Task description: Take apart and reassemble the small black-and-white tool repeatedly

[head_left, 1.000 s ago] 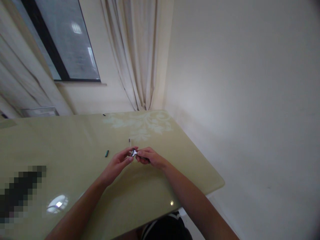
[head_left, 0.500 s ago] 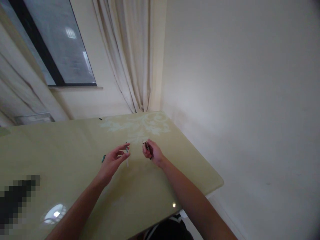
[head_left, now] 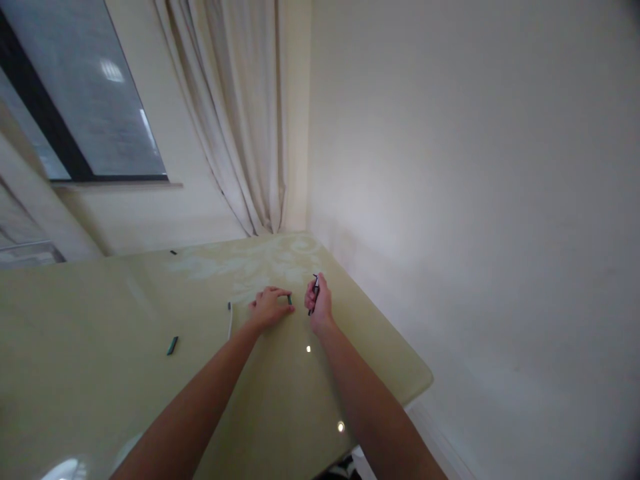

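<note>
My left hand (head_left: 270, 308) reaches over the table, its thumb and fingertips pinched on a short dark green piece (head_left: 289, 300). Just right of it, my right hand (head_left: 323, 308) is closed round a slim dark pen-like thing (head_left: 315, 293) held near upright, with a small bent bit at its top. The fist hides part of it. A thin white stick with a dark end (head_left: 230, 321) is on the table, left of my left hand. Farther left lies another short dark green piece (head_left: 173, 345).
The pale green glossy table (head_left: 120, 313) meets the wall (head_left: 450, 167) along its right side. A small black piece (head_left: 173, 252) rests near the far edge. Beyond are a curtain (head_left: 240, 120) and a window (head_left: 90, 87).
My left hand has let go of the white stick, moved right and now pinches a short dark green piece. My right hand still grips the pen-like thing. The view has shifted right.
</note>
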The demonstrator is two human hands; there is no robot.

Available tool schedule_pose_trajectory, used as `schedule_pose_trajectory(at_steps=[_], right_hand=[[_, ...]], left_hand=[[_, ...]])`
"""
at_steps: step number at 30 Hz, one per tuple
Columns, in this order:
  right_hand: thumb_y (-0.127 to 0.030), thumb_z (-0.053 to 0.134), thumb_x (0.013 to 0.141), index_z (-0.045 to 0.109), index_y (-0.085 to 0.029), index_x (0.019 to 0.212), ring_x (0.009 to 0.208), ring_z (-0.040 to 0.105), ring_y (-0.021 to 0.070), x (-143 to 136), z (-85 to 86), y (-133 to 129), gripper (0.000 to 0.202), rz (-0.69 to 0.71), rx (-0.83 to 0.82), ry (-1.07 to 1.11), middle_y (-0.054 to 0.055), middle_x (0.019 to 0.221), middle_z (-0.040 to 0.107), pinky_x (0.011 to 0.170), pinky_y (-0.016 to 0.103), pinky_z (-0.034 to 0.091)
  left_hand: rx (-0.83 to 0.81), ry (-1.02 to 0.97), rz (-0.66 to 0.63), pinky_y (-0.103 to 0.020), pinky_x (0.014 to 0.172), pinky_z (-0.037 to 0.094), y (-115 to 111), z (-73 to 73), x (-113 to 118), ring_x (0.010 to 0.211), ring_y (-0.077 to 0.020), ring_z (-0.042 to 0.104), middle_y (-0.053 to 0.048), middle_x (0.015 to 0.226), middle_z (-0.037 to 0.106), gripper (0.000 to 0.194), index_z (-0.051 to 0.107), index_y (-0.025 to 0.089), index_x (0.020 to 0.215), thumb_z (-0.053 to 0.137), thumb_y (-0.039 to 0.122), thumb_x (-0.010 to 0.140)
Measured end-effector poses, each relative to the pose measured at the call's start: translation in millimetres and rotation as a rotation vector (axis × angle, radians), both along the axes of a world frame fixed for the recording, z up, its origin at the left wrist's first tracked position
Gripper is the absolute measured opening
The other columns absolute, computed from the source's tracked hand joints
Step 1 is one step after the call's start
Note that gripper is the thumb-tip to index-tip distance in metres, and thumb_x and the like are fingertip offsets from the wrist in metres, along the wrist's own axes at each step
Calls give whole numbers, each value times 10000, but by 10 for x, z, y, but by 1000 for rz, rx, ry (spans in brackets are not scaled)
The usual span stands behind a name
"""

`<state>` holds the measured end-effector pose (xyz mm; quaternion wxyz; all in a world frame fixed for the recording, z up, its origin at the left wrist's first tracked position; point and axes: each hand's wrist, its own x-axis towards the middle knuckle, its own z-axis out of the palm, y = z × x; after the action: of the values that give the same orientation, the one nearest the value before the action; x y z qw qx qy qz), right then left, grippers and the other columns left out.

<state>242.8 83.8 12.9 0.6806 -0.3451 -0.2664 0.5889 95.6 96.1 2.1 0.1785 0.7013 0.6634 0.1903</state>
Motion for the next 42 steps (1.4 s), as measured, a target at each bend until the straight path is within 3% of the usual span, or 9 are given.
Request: schedule_pose_trajectory(at_steps=[5, 9, 12, 15, 18, 22, 31, 38, 42], right_hand=[[-678, 647, 787, 475, -210, 617, 354, 218, 45, -35, 52, -15, 527, 15, 21, -29, -111, 449, 312, 366, 210, 111], [-708, 653, 758, 493, -204, 617, 368, 227, 45, -71, 62, -67, 547, 59, 30, -80, -107, 457, 322, 373, 204, 119], [-726, 652, 756, 521, -200, 632, 382, 234, 49, -98, 46, -114, 557, 108, 25, -137, -101, 469, 328, 379, 202, 132], [-716, 661, 763, 542, -197, 648, 388, 239, 52, -147, 39, -169, 545, 160, 15, -184, -95, 475, 335, 384, 204, 129], [-682, 654, 782, 572, -193, 676, 391, 239, 52, -210, 47, -241, 507, 224, 38, -199, -92, 486, 349, 391, 205, 140], [-658, 631, 794, 615, -179, 687, 400, 248, 52, -269, 48, -333, 492, 311, 92, -262, -83, 490, 373, 402, 207, 155], [-630, 627, 815, 640, -171, 701, 406, 262, 51, -404, 33, -456, 473, 387, 106, -275, -77, 496, 382, 407, 211, 164], [-476, 750, 765, 712, -150, 799, 432, 266, 33, -572, 87, -664, 330, 534, 106, -346, -71, 584, 443, 414, 209, 133], [-426, 763, 758, 760, -151, 885, 435, 295, 30, -596, 113, -735, 302, 595, 142, -323, -45, 661, 535, 418, 216, 156]], left_hand=[[-24, -24, -51, -594, 1074, 378, 6, -43, -48, 1361, -429, 479, -115, 1499, 548, 633, 685, 335, 1321, 794, 505, 720], [55, -179, -121, -472, 1082, 437, -151, 64, -260, 1314, -343, 555, -165, 1444, 595, 742, 611, 210, 1403, 770, 504, 740], [202, -376, -181, -454, 1049, 480, -419, 154, -779, 1229, -296, 619, -103, 1353, 675, 561, 692, 261, 1286, 643, 600, 842], [209, -394, 7, -483, 1015, 507, -704, 185, -1545, 1160, -316, 664, -103, 1265, 727, 593, 746, 261, 1184, 594, 712, 831], [177, -283, 137, -508, 984, 531, -887, 157, -2201, 1155, -380, 666, -129, 1174, 760, 721, 789, 250, 1088, 689, 811, 647], [122, -232, 91, -497, 1038, 512, -956, 65, -2529, 1195, -375, 658, -131, 1248, 736, 742, 784, 252, 1139, 715, 795, 639], [210, -180, 90, -488, 993, 519, -871, -52, -2401, 1106, -349, 670, -112, 1172, 736, 633, 804, 268, 956, 706, 797, 623], [529, -374, -36, -425, 949, 524, -1042, 194, -1293, 1007, -260, 649, -86, 1100, 693, 511, 758, 252, 1081, 746, 652, 764], [571, -455, -94, -410, 960, 513, -1209, 262, -964, 1019, -247, 630, -76, 1100, 664, 463, 755, 257, 1091, 757, 611, 792]])
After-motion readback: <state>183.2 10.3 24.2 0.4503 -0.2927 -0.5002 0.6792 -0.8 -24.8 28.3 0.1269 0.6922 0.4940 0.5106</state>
